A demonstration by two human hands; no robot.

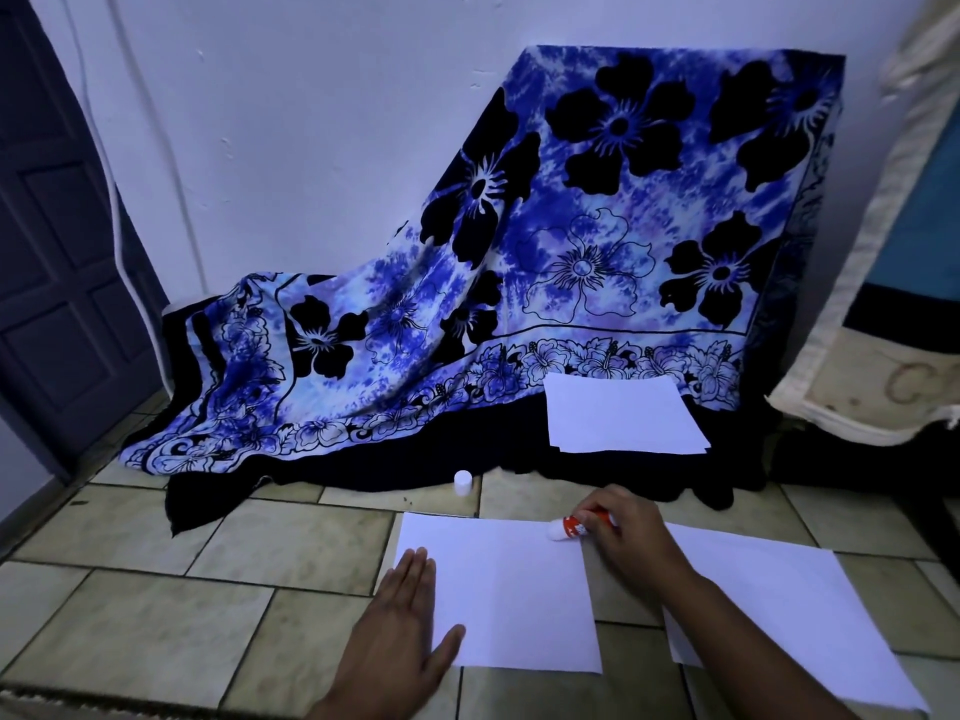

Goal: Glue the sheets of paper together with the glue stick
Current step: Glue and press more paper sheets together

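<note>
Where the cloth (571, 226) pools, spare sheets (623, 413) rest.

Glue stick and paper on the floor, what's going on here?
The right hand grips the uncapped glue stick, tip at the far right corner of a white sheet on the tiled floor. The left hand lies flat on its left edge. A second sheet lies to the right; the cap stands beyond.

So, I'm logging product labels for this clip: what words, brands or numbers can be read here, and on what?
Glue stick in the right hand: white lettering on its red label, too blurred to read.
Beige fabric at the right edge: "C", large and faint; anything after it runs out of frame.
White cap, paper sheets, floral cloth: no text.
</note>
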